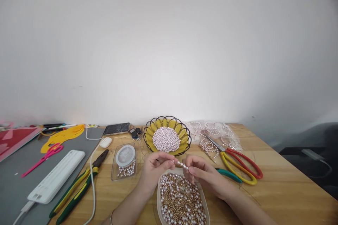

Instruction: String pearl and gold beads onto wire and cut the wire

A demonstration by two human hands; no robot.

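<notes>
My left hand (155, 167) and my right hand (203, 175) meet just above a clear plastic tray (160, 204) full of gold and pearl beads. Both hands pinch a short strand of pearl beads (182, 164) held between them, fingers closed on its ends. Behind the hands stands a black wire basket with a yellow liner (151, 133) holding a heap of pale pink pearl beads (166, 139). Any thread running from the strand is too thin to see.
A spool of clear cord (125, 155) lies in a plastic lid to the left, with green-yellow pliers (79, 186), a white power strip (56, 175), pink scissors (43, 158) and a phone (116, 128). On the right lie red-yellow scissors (241, 167) and finished bead rings (211, 135).
</notes>
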